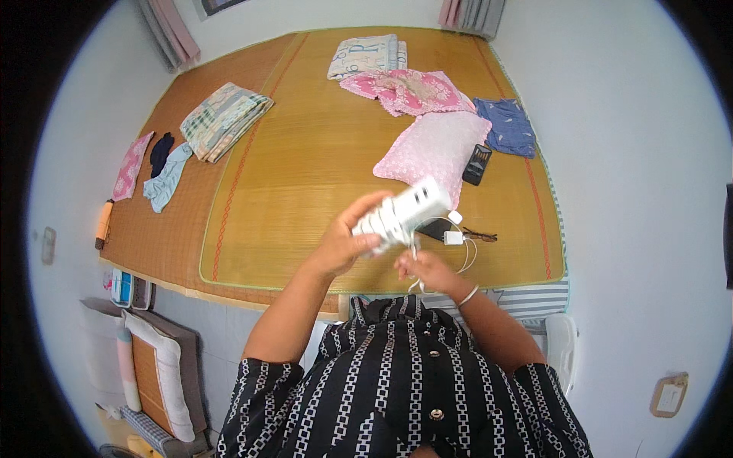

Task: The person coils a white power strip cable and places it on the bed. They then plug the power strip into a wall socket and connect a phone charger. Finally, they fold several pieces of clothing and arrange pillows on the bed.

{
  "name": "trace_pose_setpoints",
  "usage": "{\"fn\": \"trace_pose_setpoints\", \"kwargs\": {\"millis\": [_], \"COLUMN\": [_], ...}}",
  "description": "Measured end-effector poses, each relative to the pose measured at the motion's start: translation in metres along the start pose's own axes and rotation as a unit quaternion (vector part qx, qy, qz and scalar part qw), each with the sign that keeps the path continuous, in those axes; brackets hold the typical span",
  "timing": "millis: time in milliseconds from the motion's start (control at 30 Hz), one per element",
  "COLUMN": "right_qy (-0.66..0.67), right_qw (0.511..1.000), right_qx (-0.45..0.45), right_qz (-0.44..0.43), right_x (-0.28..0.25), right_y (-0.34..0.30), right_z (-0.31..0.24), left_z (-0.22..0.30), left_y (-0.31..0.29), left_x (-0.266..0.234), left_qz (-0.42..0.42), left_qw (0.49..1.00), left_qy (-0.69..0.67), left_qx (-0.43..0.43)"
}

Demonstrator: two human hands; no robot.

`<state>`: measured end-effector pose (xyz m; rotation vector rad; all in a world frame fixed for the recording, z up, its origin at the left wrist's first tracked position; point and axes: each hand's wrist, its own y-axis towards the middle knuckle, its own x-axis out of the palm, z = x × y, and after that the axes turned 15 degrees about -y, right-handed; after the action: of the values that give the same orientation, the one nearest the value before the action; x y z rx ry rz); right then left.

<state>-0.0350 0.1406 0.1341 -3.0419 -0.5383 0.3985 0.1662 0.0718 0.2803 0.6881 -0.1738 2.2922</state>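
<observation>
My left hand [345, 238] is closed around a white power strip [422, 200], held tilted above the near edge of the mat-covered bed. White cord is wound around the strip's body, and a loose length hangs down from it. Below and to the right, my right hand [427, 269] has its fingers closed on that cord [414, 252]. Just beyond it on the mat lie a dark flat phone-like object [435, 228], partly covered by the strip, a white charger with a cable [453, 238], a small white adapter [456, 217] and a pair of glasses [482, 237].
A pink pillow [435, 149], a black slotted device [477, 165], blue folded cloth [505, 127] and a pink cloth [412, 91] lie beyond. Folded quilts [226, 122] and clothes are at left. A padded chair [153, 374] stands at lower left; walls rise on both sides.
</observation>
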Motion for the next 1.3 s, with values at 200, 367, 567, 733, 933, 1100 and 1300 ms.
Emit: {"fn": "trace_pose_setpoints", "kwargs": {"millis": [200,367,567,733,933,1100,1300], "right_qy": [-0.34,-0.403,-0.129,-0.022,-0.374,-0.474,-0.315], "right_qw": [0.938,0.886,0.991,0.997,0.924,0.874,0.943], "right_qx": [-0.064,-0.224,0.039,0.048,-0.068,-0.105,-0.011], "right_qz": [0.032,0.055,0.018,0.051,0.047,0.008,-0.108], "right_x": [0.003,-0.05,-0.087,0.006,0.003,-0.038,-0.088], "right_y": [-0.045,-0.016,0.004,-0.01,-0.036,-0.035,-0.01], "right_z": [-0.102,-0.167,-0.117,-0.036,-0.112,-0.172,-0.187], "left_z": [0.011,0.001,0.003,-0.002,-0.019,-0.004,0.014], "left_y": [0.006,-0.002,-0.004,-0.002,0.001,0.002,0.001], "left_x": [-0.031,-0.006,0.025,0.002,-0.005,0.018,0.022], "left_qz": [0.052,-0.103,-0.11,0.007,0.069,0.036,-0.154], "left_qw": [0.827,0.835,0.966,0.989,0.883,0.814,0.886], "left_qy": [0.545,0.541,0.222,0.143,0.462,0.576,0.435], "left_qx": [0.129,0.012,-0.071,0.029,0.051,0.07,-0.045]}}
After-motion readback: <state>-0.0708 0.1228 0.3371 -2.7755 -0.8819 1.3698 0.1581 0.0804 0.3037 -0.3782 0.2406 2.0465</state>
